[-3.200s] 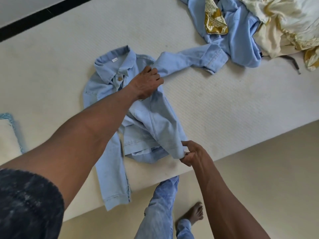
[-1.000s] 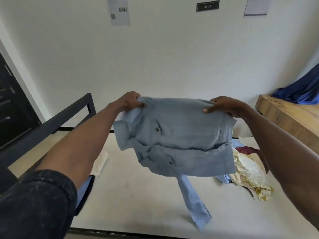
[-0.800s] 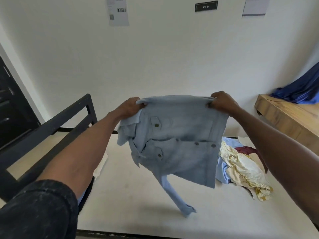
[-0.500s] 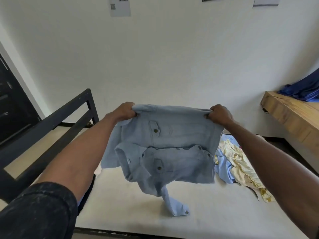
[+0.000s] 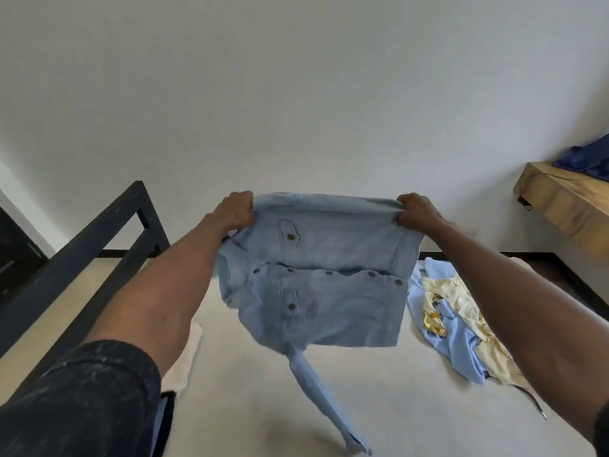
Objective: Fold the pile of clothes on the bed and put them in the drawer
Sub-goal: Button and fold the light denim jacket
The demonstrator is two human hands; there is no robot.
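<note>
Above the bed (image 5: 263, 407), a pale denim jacket (image 5: 316, 275) is held in the air, folded over itself, with one sleeve (image 5: 326, 400) hanging loose toward the mattress. The upper left corner is gripped by the left hand (image 5: 234, 211) and the upper right corner by the right hand (image 5: 416, 211), fingers curled into the cloth. The fold is judged incomplete while the sleeve dangles. To the right, a pile of clothes (image 5: 461, 331) is seen unfolded on the bed. No drawer is visible; stowing is judged not yet done
</note>
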